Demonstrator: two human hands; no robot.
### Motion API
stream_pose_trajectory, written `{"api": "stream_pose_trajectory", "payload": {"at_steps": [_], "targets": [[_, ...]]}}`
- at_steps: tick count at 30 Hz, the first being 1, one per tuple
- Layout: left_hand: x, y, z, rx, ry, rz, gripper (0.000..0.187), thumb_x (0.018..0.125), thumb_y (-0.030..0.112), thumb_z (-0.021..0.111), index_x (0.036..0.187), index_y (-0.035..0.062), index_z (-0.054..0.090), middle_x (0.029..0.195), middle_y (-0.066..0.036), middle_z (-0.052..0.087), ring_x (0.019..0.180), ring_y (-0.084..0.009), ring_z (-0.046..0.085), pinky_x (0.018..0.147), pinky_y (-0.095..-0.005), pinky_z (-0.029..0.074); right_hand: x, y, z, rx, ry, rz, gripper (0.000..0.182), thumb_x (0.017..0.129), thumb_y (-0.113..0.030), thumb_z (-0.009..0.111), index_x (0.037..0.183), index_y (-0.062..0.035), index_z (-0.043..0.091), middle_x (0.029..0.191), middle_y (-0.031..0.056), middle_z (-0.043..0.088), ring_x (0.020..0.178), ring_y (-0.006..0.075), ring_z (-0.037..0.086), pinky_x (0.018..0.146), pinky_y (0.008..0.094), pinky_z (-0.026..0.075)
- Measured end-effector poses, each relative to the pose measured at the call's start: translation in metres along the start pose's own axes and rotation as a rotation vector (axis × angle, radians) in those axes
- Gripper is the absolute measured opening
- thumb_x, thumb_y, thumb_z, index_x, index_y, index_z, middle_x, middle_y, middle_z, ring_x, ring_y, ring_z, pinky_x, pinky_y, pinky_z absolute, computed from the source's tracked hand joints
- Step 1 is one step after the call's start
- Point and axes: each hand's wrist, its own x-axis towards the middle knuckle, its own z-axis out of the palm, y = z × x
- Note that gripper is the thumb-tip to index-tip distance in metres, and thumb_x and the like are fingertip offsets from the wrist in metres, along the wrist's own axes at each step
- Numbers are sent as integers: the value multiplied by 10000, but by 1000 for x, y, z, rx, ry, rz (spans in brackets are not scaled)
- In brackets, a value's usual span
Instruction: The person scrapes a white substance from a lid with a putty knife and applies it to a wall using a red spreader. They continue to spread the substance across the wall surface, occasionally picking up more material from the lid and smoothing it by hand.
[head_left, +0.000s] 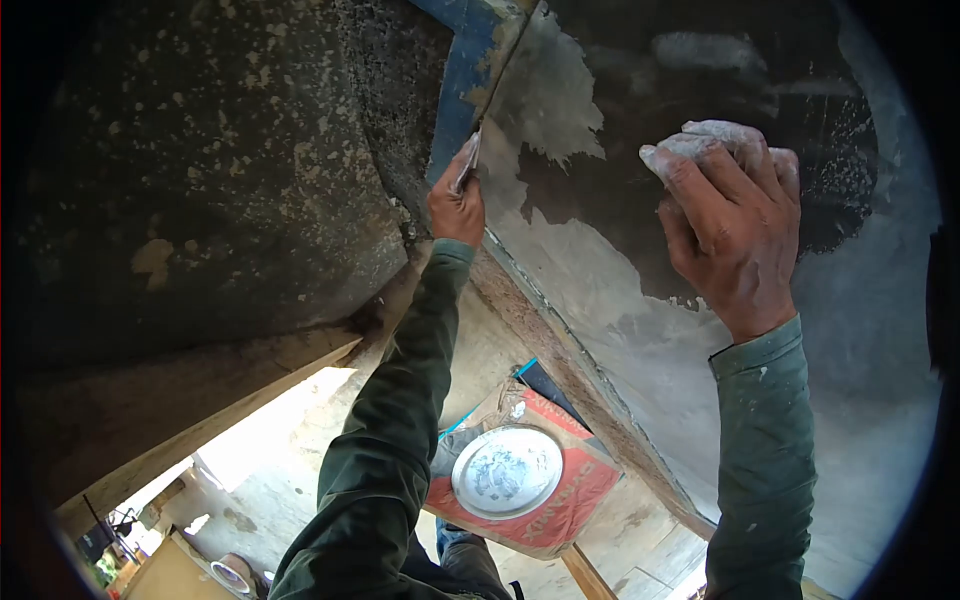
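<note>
My left hand [456, 212] is closed round a thin, pale, flat blade [470, 165], whose tip points up beside the lower end of a blue strip [458, 95] on the wall's corner. Only part of the blade shows between my fingers. My right hand [735, 225] is curled against a dark patch [610, 215] on the grey plastered surface [590, 265]. White paste coats its fingertips, and whatever they may be gripping is hidden. Whitish smears [710, 50] mark the dark patch above that hand.
A speckled dark wall [200, 150] fills the left side. Below, a round white-smeared dish [508, 430] sits on a red and brown printed sack [560, 515]. A long rough ledge [570, 355] runs diagonally down to the right. A wooden beam [200, 430] crosses the lower left.
</note>
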Motion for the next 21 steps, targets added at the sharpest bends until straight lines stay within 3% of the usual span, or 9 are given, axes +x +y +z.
{"api": "stream_pose_trajectory", "payload": {"at_steps": [7,9,12,15,18,21], "targets": [[-45,50,15,-72,-118,43,476,910,-85,501,1348,87,569,1266,-119,646,1175,-195,603,990,-288,450,-1,-2,2,-15,18,-5,332,636,-98,756,957,-145,687,903,-17,621,939,193,575,768,367,401],[-74,72,18,-42,-218,44,400,921,-77,522,1304,20,589,1297,-135,620,1191,-174,571,988,-277,442,2,-2,-2,-13,-3,4,350,621,-100,769,959,-145,688,915,-16,625,956,193,576,773,368,403],[-95,60,16,-22,-184,20,389,921,-71,525,1295,14,590,1280,-143,629,1185,-184,580,984,-288,448,2,-2,-2,-27,-5,-7,374,603,-102,783,963,-145,689,925,-17,631,967,193,577,774,369,404],[-46,54,6,-99,63,28,329,934,-49,516,1246,-3,611,1176,-112,678,1101,-172,620,955,-286,464,-1,-1,1,-22,12,-11,380,601,-105,785,966,-149,691,927,-18,634,963,194,577,773,372,405],[-11,43,-3,75,56,35,330,940,-41,505,1248,3,614,1146,-99,686,1062,-155,625,937,-273,463,-4,0,3,-48,7,-2,363,617,-111,778,968,-153,694,927,-20,637,957,194,576,771,373,407],[5,26,-1,103,98,125,379,885,-77,487,1222,22,630,1130,-168,684,1061,-253,667,903,-328,496,-3,0,2,-47,-4,-5,335,639,-117,766,964,-154,695,919,-22,635,946,196,574,766,373,408]]}}
